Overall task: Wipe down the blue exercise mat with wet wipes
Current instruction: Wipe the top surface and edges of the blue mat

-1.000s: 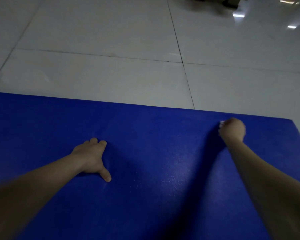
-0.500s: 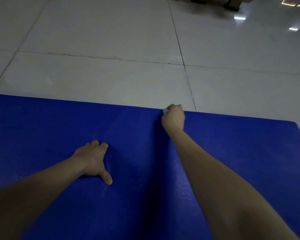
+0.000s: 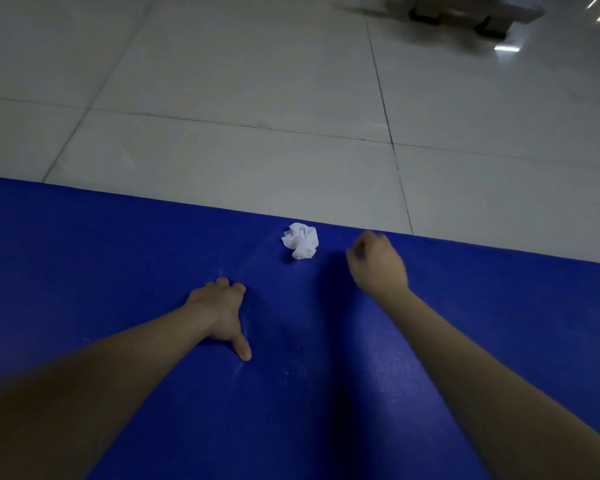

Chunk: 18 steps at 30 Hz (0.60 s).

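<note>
The mat (image 3: 84, 271) is deep blue with a finely grained surface and lies flat and unrolled. Its far edge runs across the view, and its far right corner is rounded. Pale specks glint near its middle. The wipe (image 3: 301, 241), white and crumpled into a loose ball, rests on the mat just inside the far edge.

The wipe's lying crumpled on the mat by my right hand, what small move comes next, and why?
Probably move the right hand slightly left and pinch the crumpled wipe: it lies loose near the far edge of the blue mat, that hand holds nothing, and the left hand rests on the mat.
</note>
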Available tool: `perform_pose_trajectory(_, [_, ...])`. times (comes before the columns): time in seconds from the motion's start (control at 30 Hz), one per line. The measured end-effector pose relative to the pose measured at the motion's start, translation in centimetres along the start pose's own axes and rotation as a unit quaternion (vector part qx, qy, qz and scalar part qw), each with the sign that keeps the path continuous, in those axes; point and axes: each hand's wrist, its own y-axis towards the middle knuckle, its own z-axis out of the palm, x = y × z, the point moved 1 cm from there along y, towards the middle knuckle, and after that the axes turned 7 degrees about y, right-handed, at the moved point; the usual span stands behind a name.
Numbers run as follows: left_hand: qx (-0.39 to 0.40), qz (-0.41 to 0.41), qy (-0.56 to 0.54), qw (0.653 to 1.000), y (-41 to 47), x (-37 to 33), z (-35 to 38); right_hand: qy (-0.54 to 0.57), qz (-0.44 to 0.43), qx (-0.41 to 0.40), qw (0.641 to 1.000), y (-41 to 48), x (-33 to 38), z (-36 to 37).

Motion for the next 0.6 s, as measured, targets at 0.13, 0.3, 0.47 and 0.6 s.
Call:
perform_pose_trajectory(0.13, [0.000, -0.006, 0.002, 1.000, -0.4, -0.1, -0.1, -0.124, 0.111, 0.198, 0.966, -2.1, -5.7, 0.3])
perform_pose_trajectory(0.3, [0.025, -0.023, 0.080, 0.996, -0.5, -2.5, -3.2, -0.117, 0.094, 0.237, 0.960, -1.0, -5.5, 0.1])
perform_pose_trajectory(0.47, [-0.280, 0.045, -0.064, 0.957, 3.0, -5.7, -9.4, -0.112, 0.107, 0.290, 0.944, -0.1, -5.3, -0.1])
perform_pose_trajectory(0.6, [-0.296, 0.087, -0.025, 0.951, 5.8, -8.0, -10.7, -0.113, 0.107, 0.311, 0.938, 0.1, -5.1, -0.4])
